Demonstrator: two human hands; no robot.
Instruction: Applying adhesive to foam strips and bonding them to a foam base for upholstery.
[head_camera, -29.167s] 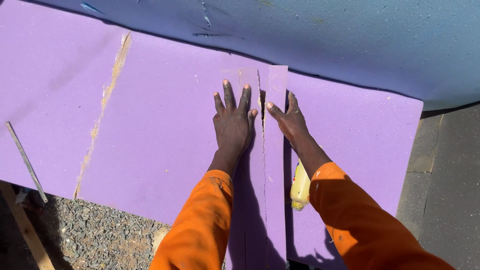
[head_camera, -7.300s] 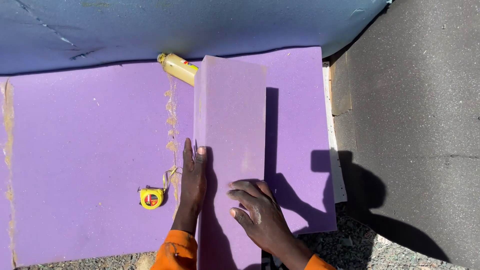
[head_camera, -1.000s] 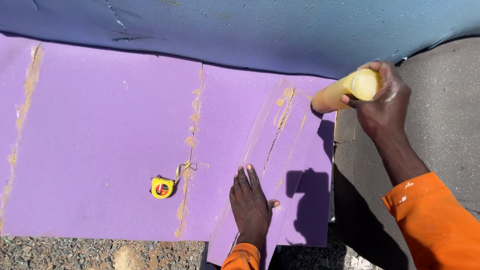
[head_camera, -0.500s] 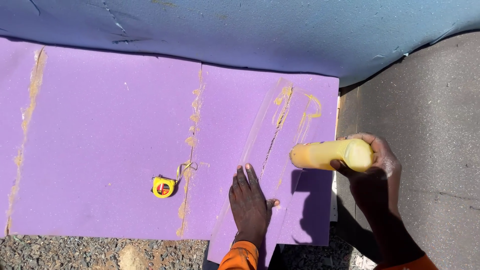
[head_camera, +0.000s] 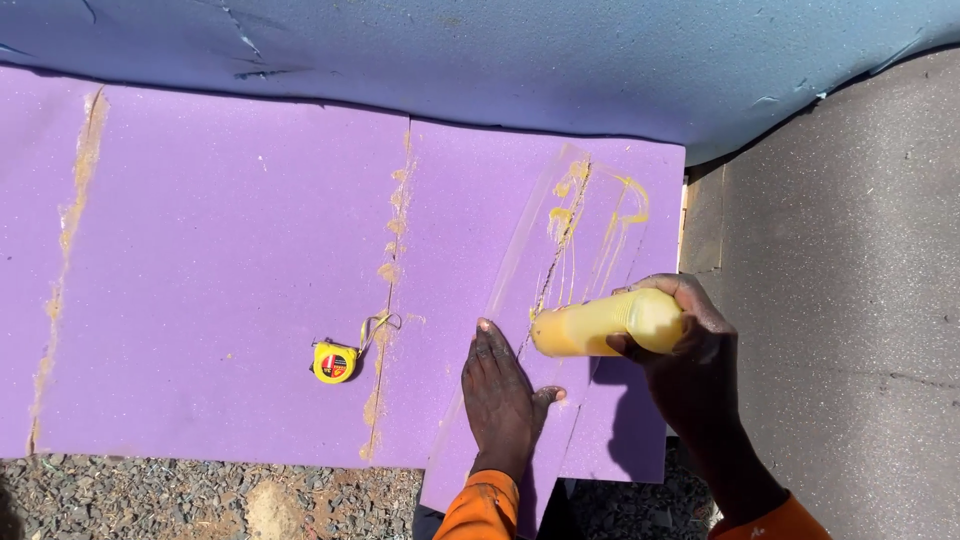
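1. Step in hand, as I judge it: glue going down along a seam on the purple foam sheet (head_camera: 230, 260), lower centre-right of the frame. Wet yellow lines already run up the seam toward the sheet's upper right corner.
2. Right hand (head_camera: 690, 350), right of centre: fingers wrapped closed around the butt of a yellow squeeze bottle (head_camera: 600, 322), lying nearly level with its nozzle end pointing left, close over the seam.
3. Left hand (head_camera: 503, 385), bottom centre: open and flat, palm down, fingers together, pressing on a narrow purple strip (head_camera: 480, 430) that lies on the sheet at a slight slant. It grasps nothing. Orange sleeve cuffs show at the lower edge.
4. Container: the bottle is the only one. It reads uniformly yellow; whether that is contents or wall colour, and how full it is, I cannot tell.
5. Next move, a judgement only: the lower run of the seam near the left hand looks unglued, so steady pressure and a nozzle kept close to the joint seem called for.
6. Around: a yellow tape measure (head_camera: 335, 361) left of the hands, well apart; dried tan glue lines at left and centre; blue sheet (head_camera: 480, 50) along the top; gravel (head_camera: 200, 500) at the bottom; grey paving (head_camera: 850, 250) at right.
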